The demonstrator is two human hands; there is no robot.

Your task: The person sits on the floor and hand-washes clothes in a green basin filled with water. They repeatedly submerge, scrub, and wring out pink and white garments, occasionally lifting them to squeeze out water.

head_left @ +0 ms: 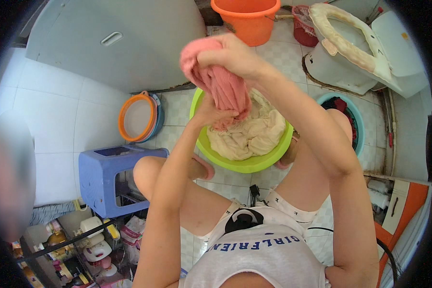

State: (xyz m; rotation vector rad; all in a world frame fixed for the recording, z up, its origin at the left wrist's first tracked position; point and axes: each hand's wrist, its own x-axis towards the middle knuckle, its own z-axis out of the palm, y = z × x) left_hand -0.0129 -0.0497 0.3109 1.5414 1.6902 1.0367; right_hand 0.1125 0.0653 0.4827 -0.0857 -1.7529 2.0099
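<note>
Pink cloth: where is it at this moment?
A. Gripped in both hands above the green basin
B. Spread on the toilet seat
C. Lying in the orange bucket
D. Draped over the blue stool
A: the pink cloth is clenched by the right hand at its top and the left hand lower down, above the green basin holding cream laundry.
</note>
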